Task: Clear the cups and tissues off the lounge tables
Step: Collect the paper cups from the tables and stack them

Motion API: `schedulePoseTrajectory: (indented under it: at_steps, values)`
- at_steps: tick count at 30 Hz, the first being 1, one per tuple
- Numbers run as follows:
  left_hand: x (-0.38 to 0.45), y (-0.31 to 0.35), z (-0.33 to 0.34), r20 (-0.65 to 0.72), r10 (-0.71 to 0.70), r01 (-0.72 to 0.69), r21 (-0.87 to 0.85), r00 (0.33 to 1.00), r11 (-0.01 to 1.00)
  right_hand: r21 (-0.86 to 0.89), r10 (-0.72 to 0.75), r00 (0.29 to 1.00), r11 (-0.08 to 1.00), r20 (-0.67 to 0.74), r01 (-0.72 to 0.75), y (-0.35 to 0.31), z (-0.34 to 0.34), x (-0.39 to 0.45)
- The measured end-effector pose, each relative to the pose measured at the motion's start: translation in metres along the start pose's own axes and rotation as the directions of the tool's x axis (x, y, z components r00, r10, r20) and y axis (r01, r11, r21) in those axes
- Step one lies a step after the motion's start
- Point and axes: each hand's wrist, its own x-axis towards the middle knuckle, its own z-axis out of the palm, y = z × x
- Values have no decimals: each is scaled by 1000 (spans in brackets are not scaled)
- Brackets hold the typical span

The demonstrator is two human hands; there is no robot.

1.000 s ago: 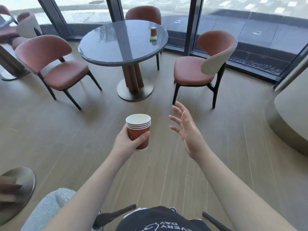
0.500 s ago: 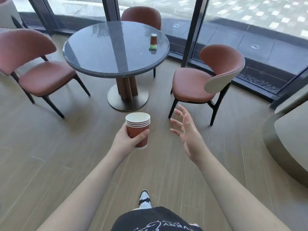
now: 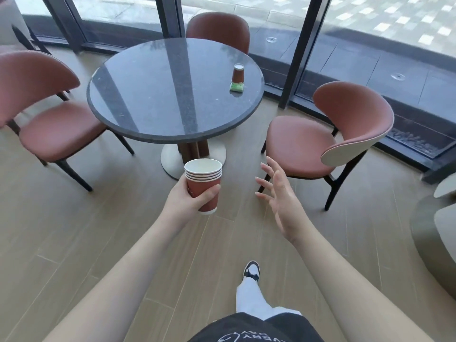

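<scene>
The round desk [image 3: 172,95] is being approached, where an upturned cup [image 3: 238,73] and a green tissue pack [image 3: 237,87] just beside it are left for collection by the right hand [image 3: 281,201], its grip wide and empty, while a cup stack [image 3: 204,183] is held in the left hand [image 3: 183,206].

**Lounge surroundings, non-task items**

Wood-look plank floor [image 3: 74,230] runs across the view. Three rust-red upholstered chairs with dark legs: one at left [image 3: 47,119], one at right [image 3: 328,144] with a pale shell back, one at the far side [image 3: 218,27] against the glazing. Dark window mullions [image 3: 299,50] frame full-height glass; paved ground with pale tiles outside. Curved grey plinth [image 3: 429,233] at right edge. Person's black printed shirt hem [image 3: 256,329], white trouser leg [image 3: 249,297], and dark-and-white shoe [image 3: 251,270] at the bottom edge.
</scene>
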Motion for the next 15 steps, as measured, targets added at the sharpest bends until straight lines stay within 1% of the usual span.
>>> schedulePoseTrajectory:
  at_steps: [4, 8, 15]
  values:
    - [64, 14, 19, 2, -13, 13, 26, 1000, 1000, 25, -12, 1000, 1000, -5, 13, 1, -18, 74]
    - [131, 39, 43, -26, -24, 25, 28, 999, 999, 33, 2, 1000, 999, 23, -3, -9, -42, 153]
    - [222, 71, 74, -41, -30, 31, 20, 999, 999, -9, -22, 997, 1000, 73, 22, -40, -63, 270]
